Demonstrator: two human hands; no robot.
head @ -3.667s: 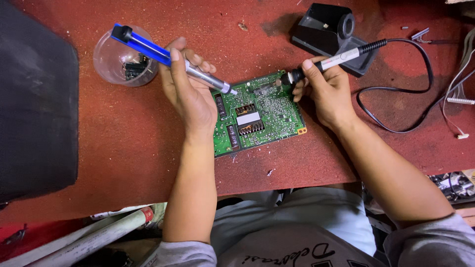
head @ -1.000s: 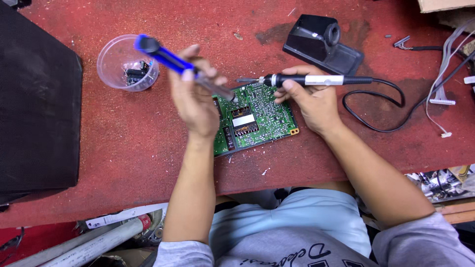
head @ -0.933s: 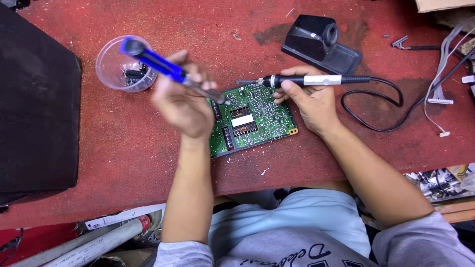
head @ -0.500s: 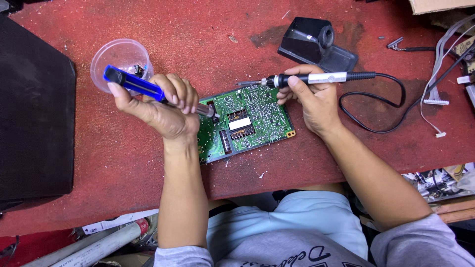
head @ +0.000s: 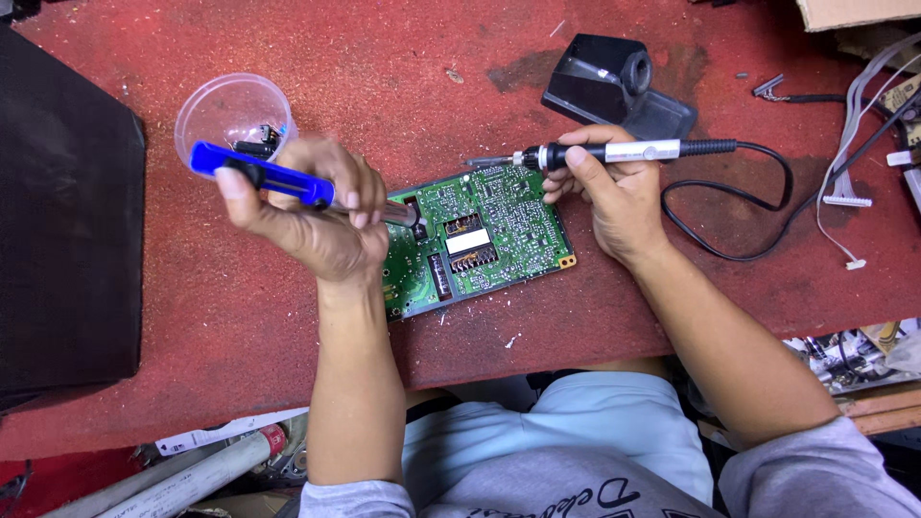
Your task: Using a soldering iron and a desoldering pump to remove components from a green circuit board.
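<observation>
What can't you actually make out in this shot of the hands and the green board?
All in the head view:
- Tip of the blue tool: hidden behind the left hand.
- Left corner of the circuit board: covered by that hand.
- Small parts in the clear cup: too small to tell apart.
- Whether the soldering iron in the right hand touches the board: unclear.
- Dark panel: cut off by the left edge.

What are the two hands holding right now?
Left hand: closed around the blue desoldering pump.
Right hand: closed around the soldering iron.

Cup (head: pixel 233 113) contents too small
</observation>
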